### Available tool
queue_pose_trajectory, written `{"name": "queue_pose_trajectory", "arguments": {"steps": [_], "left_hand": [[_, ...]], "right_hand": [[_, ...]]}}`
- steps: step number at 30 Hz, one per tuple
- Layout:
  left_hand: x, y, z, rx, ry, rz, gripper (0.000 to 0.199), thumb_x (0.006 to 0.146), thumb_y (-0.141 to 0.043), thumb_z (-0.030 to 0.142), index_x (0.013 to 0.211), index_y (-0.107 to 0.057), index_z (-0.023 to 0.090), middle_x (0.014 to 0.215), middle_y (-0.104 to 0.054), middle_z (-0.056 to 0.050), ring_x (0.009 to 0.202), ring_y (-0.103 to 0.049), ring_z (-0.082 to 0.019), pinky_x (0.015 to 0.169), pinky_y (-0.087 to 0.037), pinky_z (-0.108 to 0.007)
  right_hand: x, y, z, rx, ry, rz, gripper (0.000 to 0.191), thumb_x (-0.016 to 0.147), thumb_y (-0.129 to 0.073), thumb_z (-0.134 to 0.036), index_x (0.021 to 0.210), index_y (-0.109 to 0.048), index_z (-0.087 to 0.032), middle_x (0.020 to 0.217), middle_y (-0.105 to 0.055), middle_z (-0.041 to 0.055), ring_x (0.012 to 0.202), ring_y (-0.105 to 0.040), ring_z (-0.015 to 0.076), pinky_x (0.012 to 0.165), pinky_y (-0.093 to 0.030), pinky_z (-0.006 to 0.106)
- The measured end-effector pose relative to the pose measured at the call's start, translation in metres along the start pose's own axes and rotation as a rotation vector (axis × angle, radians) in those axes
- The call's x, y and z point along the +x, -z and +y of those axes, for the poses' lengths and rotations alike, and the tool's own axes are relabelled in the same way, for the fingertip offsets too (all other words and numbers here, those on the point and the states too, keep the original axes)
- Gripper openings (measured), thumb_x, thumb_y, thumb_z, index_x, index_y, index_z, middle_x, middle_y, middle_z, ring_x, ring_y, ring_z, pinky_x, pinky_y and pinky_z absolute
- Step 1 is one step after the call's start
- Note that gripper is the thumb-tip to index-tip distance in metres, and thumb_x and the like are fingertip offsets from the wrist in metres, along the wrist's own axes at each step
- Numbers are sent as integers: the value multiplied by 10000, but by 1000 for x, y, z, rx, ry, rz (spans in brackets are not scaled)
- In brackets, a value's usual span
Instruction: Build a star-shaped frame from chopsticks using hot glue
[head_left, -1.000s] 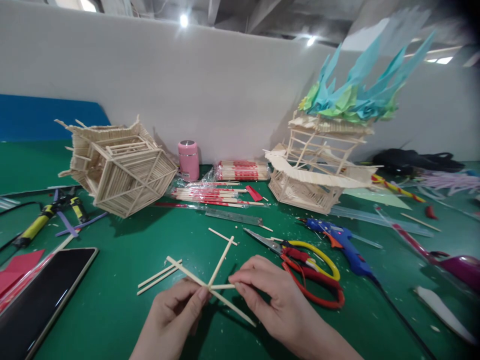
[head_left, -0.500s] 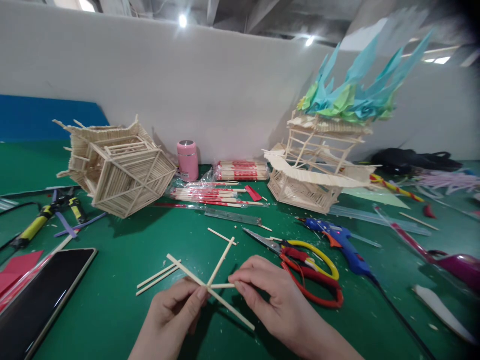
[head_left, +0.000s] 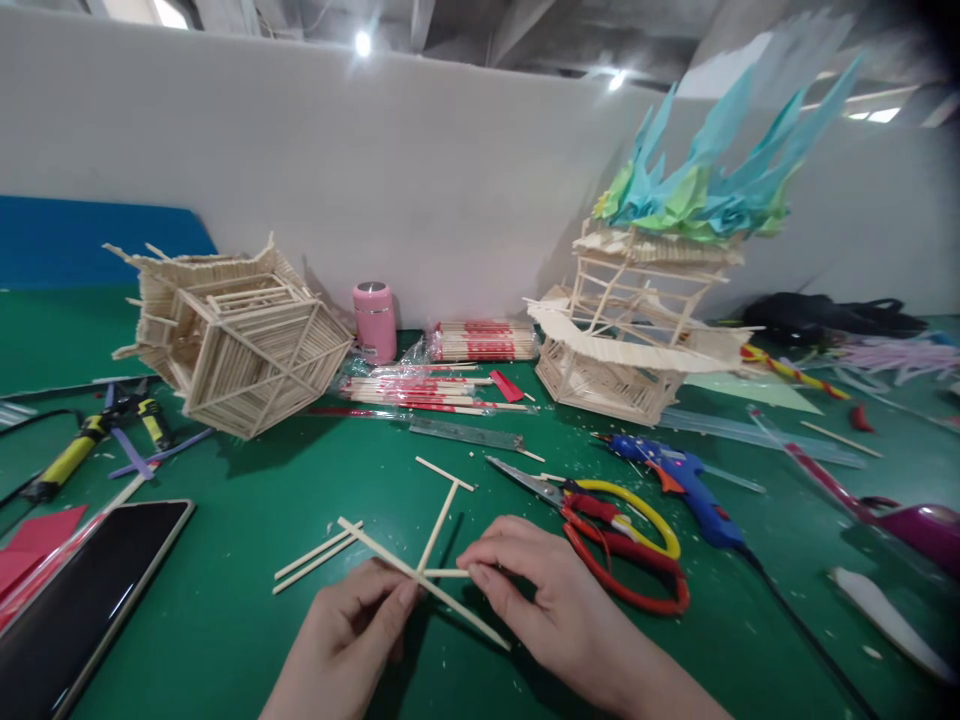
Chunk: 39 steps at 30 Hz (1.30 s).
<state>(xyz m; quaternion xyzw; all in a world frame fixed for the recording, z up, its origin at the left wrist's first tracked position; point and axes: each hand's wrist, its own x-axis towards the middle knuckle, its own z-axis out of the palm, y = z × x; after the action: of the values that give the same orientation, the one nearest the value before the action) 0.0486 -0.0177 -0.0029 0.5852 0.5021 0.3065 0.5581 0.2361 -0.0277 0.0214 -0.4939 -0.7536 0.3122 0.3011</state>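
One pair of scissors (head_left: 585,505), red and yellow handles, flat on the green table (head_left: 225,570); places given from it. One stick frame (head_left: 421,575), three sticks visible, left of the scissors and nearer the person. Two hands, both on the frame. Left hand (head_left: 349,625): narrow pinch, thumb and fingers gripping at the joint. Right hand (head_left: 532,600): narrow pinch on the end of one short stick of the frame, just left of the red handle.

Loose pieces: two sticks (head_left: 319,557) side by side, well left of the scissors; one short stick (head_left: 444,472) left of the blade tip. Can't tell if the frame touches that one.

Beyond the scissors, leftward: two packs of sticks (head_left: 484,345), red-banded, contents too many to count; one pink flask (head_left: 376,328); one stick model (head_left: 262,360). Beyond, rightward: one paper-topped model (head_left: 619,385). Right of the scissors: one blue glue gun (head_left: 701,500). Far left: one phone (head_left: 90,600), screen dark.
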Motion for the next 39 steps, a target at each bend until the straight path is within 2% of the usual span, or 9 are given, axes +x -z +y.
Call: {"name": "queue_pose_trajectory", "arguments": {"steps": [3, 6, 11, 15, 17, 19, 24, 34, 39], "left_hand": [[2, 1, 2, 72, -33, -39, 219, 730, -545, 353, 723, -686, 186, 743, -613, -61, 696, -534, -167, 628, -406, -238], [1, 2, 0, 289, -99, -48, 217, 748, -500, 289, 682, -683, 194, 771, -608, -73, 748, -566, -189, 658, -440, -259], [-13, 13, -12, 747, -318, 116, 244, 785, -453, 307, 724, -658, 189, 889, -609, -95, 785, -607, -202, 679, -494, -282], [-18, 19, -21, 1018, -603, 237, 213, 803, -450, 269, 825, -645, 188, 814, -653, -68, 714, -625, -196, 632, -514, -300], [-15, 18, -24, 1143, -796, 294, 238, 797, -448, 230, 942, -628, 174, 898, -674, -80, 809, -628, -228, 671, -517, -346], [-9, 16, -27, 1220, -897, 273, 275, 797, -432, 193, 1003, -610, 159, 988, -668, -92, 904, -615, -237, 715, -517, -356], [-4, 14, -38, 1293, -893, 179, 301, 810, -417, 193, 1052, -593, 165, 1093, -629, -85, 989, -588, -229, 753, -525, -331], [-3, 16, -47, 1304, -954, 154, 311, 827, -400, 221, 1064, -587, 146, 1082, -634, -95, 977, -594, -236, 707, -543, -301], [-1, 16, -43, 1325, -975, 193, 293, 819, -400, 212, 1014, -610, 151, 1037, -658, -77, 935, -613, -216, 695, -527, -276]], "right_hand": [[0, -2, 2, -42, -31, -27, 205, 865, -423, -181, 838, -626, -196, 754, -577, 13, 723, -528, 130, 641, -402, 235], [0, -5, 5, -78, -44, -45, 208, 866, -422, -175, 826, -625, -196, 750, -584, 9, 725, -528, 131, 643, -395, 232], [0, -11, 8, -137, -45, -62, 220, 868, -415, -169, 827, -629, -197, 747, -590, 13, 731, -526, 137, 649, -390, 239], [0, -15, 10, -200, -32, -71, 215, 863, -420, -166, 838, -631, -197, 744, -597, 15, 720, -521, 142, 639, -387, 246], [1, -16, 11, -223, -17, -68, 207, 858, -426, -165, 837, -629, -196, 750, -603, 18, 721, -520, 144, 638, -385, 249], [1, -17, 13, -237, 2, -66, 200, 855, -431, -162, 831, -627, -195, 751, -605, 19, 721, -518, 145, 644, -382, 252], [-1, -19, 16, -266, 29, -61, 199, 856, -431, -159, 833, -624, -200, 756, -583, 22, 730, -503, 148, 662, -378, 263], [1, -26, 21, -343, 32, -52, 202, 863, -430, -181, 815, -624, -205, 764, -550, 32, 726, -472, 156, 633, -372, 269], [0, -26, 24, -335, 38, -62, 220, 871, -419, -195, 801, -627, -199, 761, -556, 36, 724, -474, 157, 637, -367, 275]]}}
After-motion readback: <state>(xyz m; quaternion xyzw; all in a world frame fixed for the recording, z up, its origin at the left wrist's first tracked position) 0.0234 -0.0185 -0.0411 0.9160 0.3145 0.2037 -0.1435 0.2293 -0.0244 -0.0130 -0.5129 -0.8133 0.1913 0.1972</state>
